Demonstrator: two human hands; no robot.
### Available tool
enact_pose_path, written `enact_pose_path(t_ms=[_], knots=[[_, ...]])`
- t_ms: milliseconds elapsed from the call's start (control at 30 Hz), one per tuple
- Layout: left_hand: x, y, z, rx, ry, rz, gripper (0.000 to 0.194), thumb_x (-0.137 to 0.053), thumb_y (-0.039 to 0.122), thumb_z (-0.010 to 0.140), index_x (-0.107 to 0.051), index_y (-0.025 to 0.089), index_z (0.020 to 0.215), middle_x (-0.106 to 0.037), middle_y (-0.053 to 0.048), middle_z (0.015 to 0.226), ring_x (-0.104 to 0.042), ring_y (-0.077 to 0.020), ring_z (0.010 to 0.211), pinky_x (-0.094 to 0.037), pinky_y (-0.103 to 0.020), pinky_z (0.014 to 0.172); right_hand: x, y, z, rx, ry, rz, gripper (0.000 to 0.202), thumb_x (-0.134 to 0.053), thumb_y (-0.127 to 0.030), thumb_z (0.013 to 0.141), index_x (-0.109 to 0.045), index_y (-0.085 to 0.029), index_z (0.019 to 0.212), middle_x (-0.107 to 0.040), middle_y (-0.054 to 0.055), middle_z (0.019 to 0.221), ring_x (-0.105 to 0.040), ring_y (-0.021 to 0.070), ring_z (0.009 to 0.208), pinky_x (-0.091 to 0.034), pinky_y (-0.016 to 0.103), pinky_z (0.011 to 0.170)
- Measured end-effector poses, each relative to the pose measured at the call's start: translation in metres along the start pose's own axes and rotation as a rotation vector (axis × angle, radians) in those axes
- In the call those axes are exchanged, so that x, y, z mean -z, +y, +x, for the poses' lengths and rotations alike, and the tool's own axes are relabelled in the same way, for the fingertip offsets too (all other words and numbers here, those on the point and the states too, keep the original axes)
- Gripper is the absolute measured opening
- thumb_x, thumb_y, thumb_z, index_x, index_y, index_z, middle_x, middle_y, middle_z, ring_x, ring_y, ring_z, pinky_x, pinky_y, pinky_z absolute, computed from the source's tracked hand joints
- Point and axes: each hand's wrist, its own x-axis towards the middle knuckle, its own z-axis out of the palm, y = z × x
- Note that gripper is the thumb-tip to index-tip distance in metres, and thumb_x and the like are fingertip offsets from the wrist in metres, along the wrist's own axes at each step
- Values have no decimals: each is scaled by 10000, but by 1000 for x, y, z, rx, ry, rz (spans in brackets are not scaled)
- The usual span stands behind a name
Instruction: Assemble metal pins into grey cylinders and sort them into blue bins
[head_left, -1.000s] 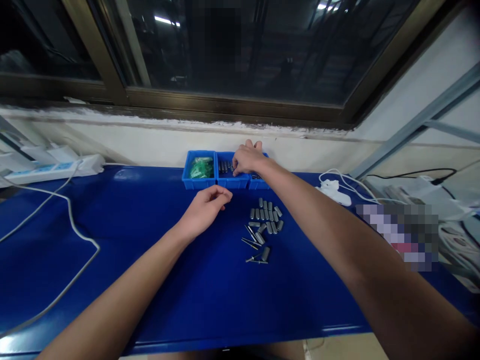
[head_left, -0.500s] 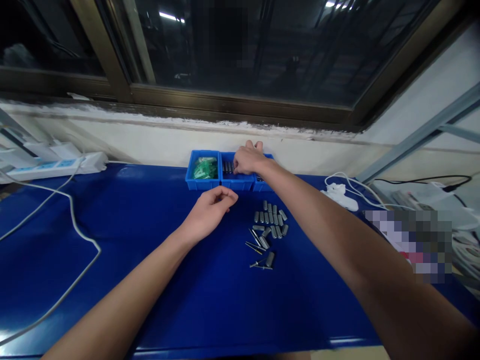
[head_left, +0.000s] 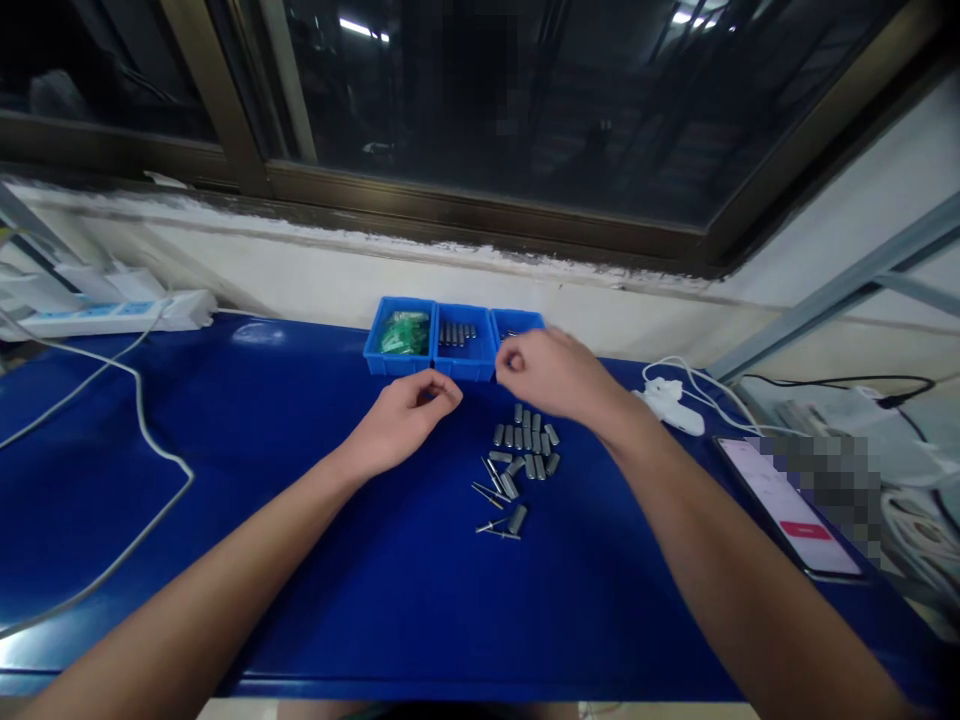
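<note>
My left hand [head_left: 409, 418] hovers over the blue table in front of the bins, fingers curled and thumb close to the index finger; the inside of its grip is hidden. My right hand [head_left: 551, 375], somewhat blurred, is by the front of the right blue bin [head_left: 517, 320], thumb and index curled into a loop with nothing visible between them. Below it lie several short grey metal cylinders [head_left: 529, 440] in loose rows. Nearer to me are several thin pop rivets [head_left: 491, 492]. More cylinders stand in a row inside the middle blue bin [head_left: 466, 368].
The left blue bin [head_left: 397, 366] holds green plastic packets [head_left: 405, 333]. A power strip [head_left: 112, 315] with a white cable [head_left: 161, 450] is on the left. To the right are a white adapter [head_left: 675, 405] and a phone [head_left: 787, 510]. A window rises behind.
My right hand has drawn back from above the middle bin, toward me and to the right, uncovering the cylinders inside. My left hand keeps its curled pose. The view has shifted slightly.
</note>
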Motion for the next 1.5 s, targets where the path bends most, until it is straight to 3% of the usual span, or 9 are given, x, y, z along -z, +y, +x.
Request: enact_pose_path(t_ms=[133,267,433,633,767,900,1267,1500], knots=[[1,-3,2,-12,-5,27,324,-665,519,929,-726,204,978,-708,-29,926,-617,-199,850,-450,-359,811,-19,12,-37,-64,-140,-67,306,-596,-334,926,-803,-266,1141,-781,89,1277,-713,371,1138,-546,524,866],[1,-6,5,5,3,50,340,-671,531,916,-724,201,982,-710,-36,935,-611,-194,833,-456,-357,793,-38,30,-39,-86,-183,-47,349,-600,-302,944,-817,-264,1216,-781,90,1329,-703,388,1202,-550,561,946],[-1,-1,4,-12,-1,59,331,-691,509,907,-723,190,992,-712,-44,927,-615,-185,814,-460,-336,760,-45,35,-34,-94,-67,-21,334,-652,-295,921,-835,-249,1197,-812,109,1227,-718,368,1151,-546,522,930],[-4,5,1,9,53,-20,448,-658,627,932,-728,186,959,-728,-72,1025,-628,-185,849,-450,-303,707,-38,-1,-37,205,170,240,290,-657,-263,914,-740,-238,1191,-782,43,1034,-712,218,916,-506,357,801],[-5,7,-1,45,28,-129,393,-756,579,870,-714,189,887,-686,-50,921,-624,-192,878,-450,-287,710,-54,-21,-37,305,328,321,290,-618,-221,937,-693,-253,1215,-769,27,1103,-697,201,935,-513,356,849],[-5,9,-3,53,25,-191,326,-803,490,839,-686,187,816,-658,-33,850,-603,-177,842,-441,-286,716,-72,-23,-37,340,448,423,357,-646,-225,949,-680,-237,1304,-775,55,1236,-684,211,950,-552,389,866],[-8,15,-3,91,45,-468,167,-731,319,832,-754,157,802,-721,-68,915,-617,-153,793,-443,-243,658,-65,-16,-21,386,419,432,272,-756,-324,937,-783,-243,1195,-794,70,1237,-708,258,1088,-574,459,931],[-7,14,-4,123,30,-388,317,-822,478,838,-727,175,821,-696,-50,882,-608,-159,801,-428,-245,647,-72,-17,-25,384,441,415,209,-719,-299,963,-785,-231,1149,-798,68,1174,-705,258,1094,-552,460,988]])
